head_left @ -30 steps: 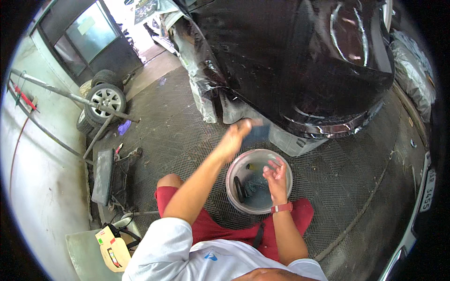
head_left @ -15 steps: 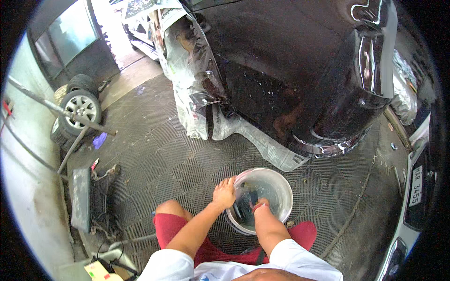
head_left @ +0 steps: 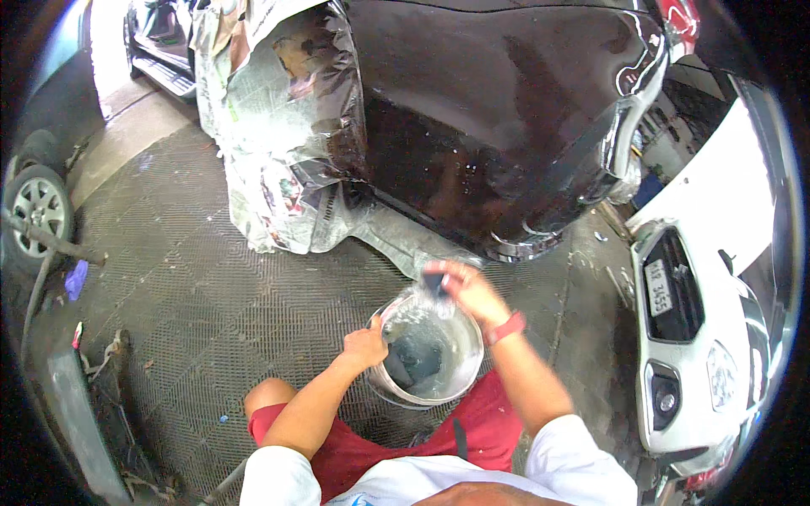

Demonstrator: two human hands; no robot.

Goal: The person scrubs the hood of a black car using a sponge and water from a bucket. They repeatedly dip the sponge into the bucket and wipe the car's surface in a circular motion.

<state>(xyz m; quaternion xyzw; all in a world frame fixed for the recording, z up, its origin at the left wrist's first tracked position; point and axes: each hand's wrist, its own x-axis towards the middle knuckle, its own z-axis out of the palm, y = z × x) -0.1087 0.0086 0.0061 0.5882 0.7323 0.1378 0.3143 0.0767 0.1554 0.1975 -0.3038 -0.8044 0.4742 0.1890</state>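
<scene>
Between my knees stands a pale round bucket [head_left: 464, 346] with cloudy water in it. My left hand [head_left: 364, 347] is closed over its left rim. Above the far rim, my right hand [head_left: 471, 293], with a red band at the wrist, pinches a small dark piece [head_left: 434, 285] that looks like wet sandpaper. Water drips from it towards the bucket. Something dark shows in the water on the left side; its kind is unclear. Beyond the bucket is the dark car panel [head_left: 472, 110], partly dull and specked with white.
Plastic and paper masking [head_left: 278, 143] covers the car's left part and hangs to the ribbed floor [head_left: 186, 304]. A white car [head_left: 675, 363] stands close on the right. Far left are a wheel [head_left: 38, 211], a metal bar and a grey panel [head_left: 80, 422].
My right hand has come up out of the bucket with the dark piece and moved to its far rim. My left hand stays on the rim. The view has turned right.
</scene>
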